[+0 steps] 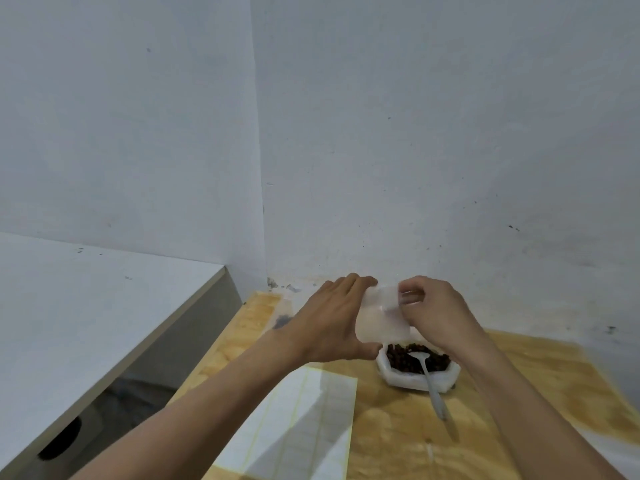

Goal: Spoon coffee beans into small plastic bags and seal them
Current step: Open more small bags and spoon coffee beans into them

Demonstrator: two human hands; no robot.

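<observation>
Above the white bowl [417, 374] of coffee beans [405, 358] on the table [398, 441], the left hand [332, 320] is gripping the small plastic bag [381, 317] while the right hand [436, 313] is pinching its top edge, which should be parted gently before reaching for the spoon [429, 379].

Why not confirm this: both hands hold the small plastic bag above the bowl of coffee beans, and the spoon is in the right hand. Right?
Not quite. In the head view the spoon lies in the bowl of coffee beans, held by neither hand. The left hand and right hand do both hold the small plastic bag above it.
</observation>
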